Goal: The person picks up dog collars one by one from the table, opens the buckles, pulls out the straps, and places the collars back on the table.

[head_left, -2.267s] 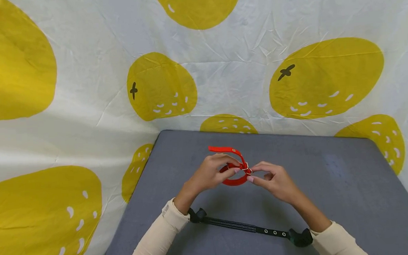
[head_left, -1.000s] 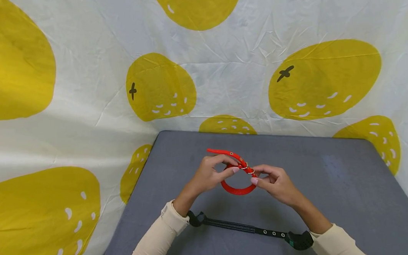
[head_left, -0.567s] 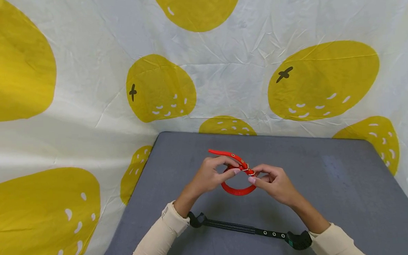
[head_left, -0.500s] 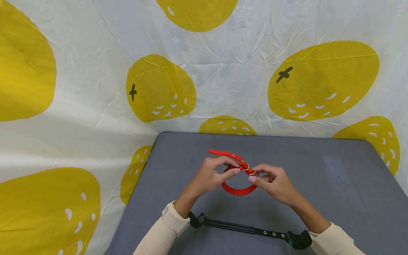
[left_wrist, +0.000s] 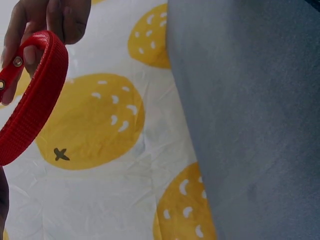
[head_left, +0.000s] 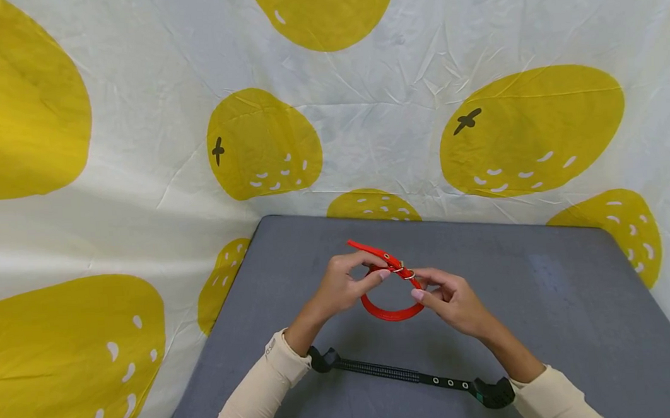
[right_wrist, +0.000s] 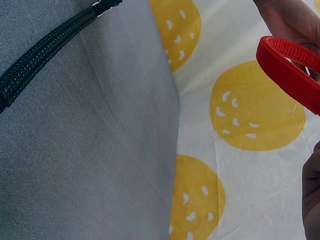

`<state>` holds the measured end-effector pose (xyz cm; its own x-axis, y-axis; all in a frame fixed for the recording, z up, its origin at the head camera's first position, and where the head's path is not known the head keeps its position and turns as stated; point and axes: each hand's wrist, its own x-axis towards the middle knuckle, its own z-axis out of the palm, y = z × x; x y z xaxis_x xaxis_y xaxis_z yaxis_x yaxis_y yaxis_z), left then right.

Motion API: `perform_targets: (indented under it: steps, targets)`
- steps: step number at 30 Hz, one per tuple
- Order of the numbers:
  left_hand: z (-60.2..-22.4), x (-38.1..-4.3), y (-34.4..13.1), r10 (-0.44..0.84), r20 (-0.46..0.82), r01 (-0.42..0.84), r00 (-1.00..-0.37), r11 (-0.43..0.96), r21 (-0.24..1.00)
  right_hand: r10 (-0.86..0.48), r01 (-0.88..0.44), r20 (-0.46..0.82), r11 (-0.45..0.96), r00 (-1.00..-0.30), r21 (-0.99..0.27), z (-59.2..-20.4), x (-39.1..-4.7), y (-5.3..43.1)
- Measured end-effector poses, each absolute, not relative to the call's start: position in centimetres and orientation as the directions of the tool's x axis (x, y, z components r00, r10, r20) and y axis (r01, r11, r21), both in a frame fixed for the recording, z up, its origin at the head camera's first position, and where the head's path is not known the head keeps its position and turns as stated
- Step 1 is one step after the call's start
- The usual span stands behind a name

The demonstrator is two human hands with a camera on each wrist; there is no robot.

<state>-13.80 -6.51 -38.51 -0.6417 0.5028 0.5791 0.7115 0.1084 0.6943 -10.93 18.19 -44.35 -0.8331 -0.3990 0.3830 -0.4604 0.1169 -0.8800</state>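
Observation:
A red collar, closed into a loop with its eyeleted tail sticking up to the left, is held above the table in the head view. My left hand pinches it between thumb and fingers, left of the metal buckle. On the other side, my right hand pinches the band just beyond the buckle and a metal ring. The tail passes through the buckle. In the left wrist view the collar shows its ribbed band and eyelets; in the right wrist view the collar is cut by the frame edge.
A black strap with several eyelets lies across the grey table nearer me, beneath the forearms. Dark pieces sit near both wrists. A white sheet printed with yellow fruit hangs behind and to the sides.
Both hands keep their pinch on the collar. Its loop hangs wider and lower than at first, and the tail points more straight up-left, with the tip slightly further right.

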Motion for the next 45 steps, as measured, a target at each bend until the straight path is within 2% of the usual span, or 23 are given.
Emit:
perform_targets:
  steps: [7, 14, 21, 31, 41, 45]
  targets:
    - [-39.0, -14.0, -6.6, 0.494, 0.566, 0.7, -0.66, 0.132, 0.701, -0.393, -0.456, 0.386, 0.1, -0.835, -0.884, -44.3, -11.0, 17.9]
    - [-39.8, -14.2, -6.6, 0.528, 0.544, 0.702, -0.652, 0.149, 0.697, -0.346, -0.429, 0.377, 0.086, -0.859, -0.899, -44.1, -11.2, 17.4]
    - [-39.4, -13.9, -6.6, 0.513, 0.548, 0.697, -0.661, 0.149, 0.701, -0.368, -0.458, 0.41, 0.051, -0.835, -0.888, -44.1, -11.4, 17.4]
    - [-39.2, -14.0, -6.6, 0.465, 0.572, 0.686, -0.676, 0.111, 0.719, -0.393, -0.453, 0.378, 0.115, -0.838, -0.884, -44.2, -11.3, 17.7]
    - [-39.3, -14.0, -6.6, 0.502, 0.539, 0.672, -0.676, 0.122, 0.73, -0.38, -0.499, 0.441, 0.066, -0.813, -0.864, -44.2, -11.5, 17.4]
    - [-39.3, -14.0, -6.6, 0.498, 0.533, 0.664, -0.684, 0.122, 0.738, -0.378, -0.478, 0.417, 0.079, -0.827, -0.875, -43.9, -11.5, 17.3]
